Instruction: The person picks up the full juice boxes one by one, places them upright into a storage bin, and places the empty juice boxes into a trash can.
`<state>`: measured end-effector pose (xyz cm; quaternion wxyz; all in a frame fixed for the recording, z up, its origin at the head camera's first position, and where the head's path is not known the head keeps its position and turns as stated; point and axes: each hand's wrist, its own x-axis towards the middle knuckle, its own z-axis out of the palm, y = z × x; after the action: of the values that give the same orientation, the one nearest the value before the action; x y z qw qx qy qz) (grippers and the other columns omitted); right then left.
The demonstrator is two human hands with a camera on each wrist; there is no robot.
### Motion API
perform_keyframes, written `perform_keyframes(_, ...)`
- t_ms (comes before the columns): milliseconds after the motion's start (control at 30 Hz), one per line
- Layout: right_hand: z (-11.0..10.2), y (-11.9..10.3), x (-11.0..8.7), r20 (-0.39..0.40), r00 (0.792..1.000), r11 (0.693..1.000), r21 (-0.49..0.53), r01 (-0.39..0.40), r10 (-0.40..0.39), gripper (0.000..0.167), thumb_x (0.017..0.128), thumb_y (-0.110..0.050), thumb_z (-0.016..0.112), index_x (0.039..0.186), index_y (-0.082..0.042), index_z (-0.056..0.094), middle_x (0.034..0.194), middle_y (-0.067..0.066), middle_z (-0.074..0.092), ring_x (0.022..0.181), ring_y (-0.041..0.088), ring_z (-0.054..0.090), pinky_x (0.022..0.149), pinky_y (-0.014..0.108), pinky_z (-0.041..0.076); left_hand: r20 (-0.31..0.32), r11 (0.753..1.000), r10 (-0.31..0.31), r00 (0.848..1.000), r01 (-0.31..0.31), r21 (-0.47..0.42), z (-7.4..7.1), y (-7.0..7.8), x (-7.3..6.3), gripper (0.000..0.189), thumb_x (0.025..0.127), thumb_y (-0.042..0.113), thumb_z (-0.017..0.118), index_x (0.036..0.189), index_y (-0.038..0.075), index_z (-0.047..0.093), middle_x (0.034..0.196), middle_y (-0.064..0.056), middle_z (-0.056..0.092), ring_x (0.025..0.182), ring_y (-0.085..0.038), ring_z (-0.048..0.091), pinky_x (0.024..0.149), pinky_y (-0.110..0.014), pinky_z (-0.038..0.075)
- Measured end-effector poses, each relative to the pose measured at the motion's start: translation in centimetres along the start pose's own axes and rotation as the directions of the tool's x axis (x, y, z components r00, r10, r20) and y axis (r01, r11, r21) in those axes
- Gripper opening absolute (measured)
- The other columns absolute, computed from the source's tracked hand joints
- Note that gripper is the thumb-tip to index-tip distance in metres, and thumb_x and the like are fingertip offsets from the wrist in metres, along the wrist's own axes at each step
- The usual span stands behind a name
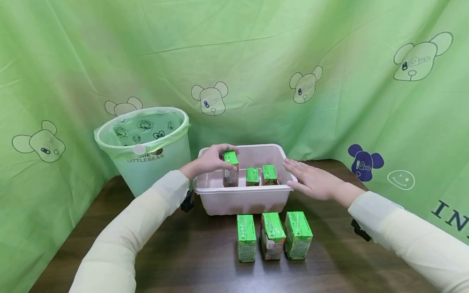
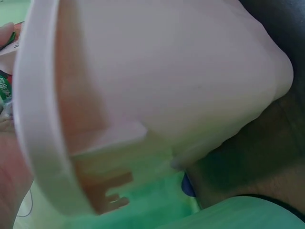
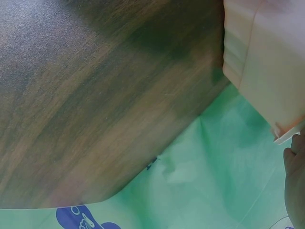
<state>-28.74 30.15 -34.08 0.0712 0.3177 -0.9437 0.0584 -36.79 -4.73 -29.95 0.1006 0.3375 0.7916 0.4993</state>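
My left hand (image 1: 210,159) reaches over the left side of a pale pink plastic bin (image 1: 247,199) and grips a green-topped drink carton (image 1: 231,173) upright inside it. Two more drink cartons, one in the middle (image 1: 252,176) and one to its right (image 1: 269,175), stand within the bin. Against the bin's right rim rests my right hand (image 1: 315,179), its fingers straight. In the left wrist view, the bin's side wall (image 2: 167,62) fills most of the picture, and part of the gripped carton (image 2: 5,88) shows at the left edge.
Three drink cartons stand in a row in front of the bin: left (image 1: 246,238), middle (image 1: 272,236), right (image 1: 298,235). Behind my left arm is a pale green bucket (image 1: 161,171) with a bag liner. A green printed curtain (image 1: 256,49) hangs behind the dark wooden table (image 1: 183,252).
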Motion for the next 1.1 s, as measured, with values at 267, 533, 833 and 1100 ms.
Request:
perform_keyframes(267,-0.1,-0.1,-0.1,-0.004,1.0,1.0,-0.007,-0.002,0.002,0.066,0.103,-0.043,0.041,0.15,0.002,0.029,0.157,0.018,0.024,0.143,0.036,0.02,0.113,0.053,0.022,0.051,0.997,0.03,0.998,-0.034,0.076,0.7,-0.8,0.3,0.062,0.074,0.002,0.083,0.13,0.003,0.058,0.101,-0.008,0.064,0.077,-0.015,0.056,0.069,-0.025,0.05)
perform_keyframes(533,-0.1,-0.2,0.0,0.007,1.0,1.0,-0.007,-0.004,0.004,0.065,0.104,-0.042,0.041,0.151,0.002,0.027,0.158,0.017,0.022,0.144,0.035,0.018,0.113,0.054,0.022,0.082,0.984,0.025,0.996,-0.039,0.174,1.2,-1.0,0.5,0.064,0.075,0.008,0.085,0.132,0.001,0.056,0.121,-0.009,0.062,0.088,-0.016,0.056,0.076,-0.025,0.05)
perform_keyframes(833,-0.2,-0.2,0.0,0.011,1.0,1.0,-0.006,-0.011,0.011,0.067,0.104,-0.044,0.04,0.151,0.001,0.027,0.157,0.017,0.023,0.144,0.035,0.019,0.114,0.052,0.021,0.115,0.967,-0.008,0.993,-0.021,0.254,1.6,-1.2,0.9,0.064,0.073,0.007,0.086,0.13,-0.001,0.057,0.127,-0.012,0.061,0.104,-0.018,0.057,0.09,-0.025,0.047)
perform_keyframes(1100,-0.2,-0.1,-0.1,0.0,1.0,1.0,-0.009,0.003,-0.003,0.067,0.103,-0.044,0.041,0.15,0.002,0.029,0.157,0.019,0.024,0.143,0.037,0.021,0.112,0.054,0.023,0.155,0.955,-0.037,0.987,-0.011,0.297,1.8,-1.9,1.4,0.067,0.072,0.007,0.086,0.131,-0.001,0.055,0.131,-0.015,0.058,0.108,-0.017,0.056,0.094,-0.024,0.045)
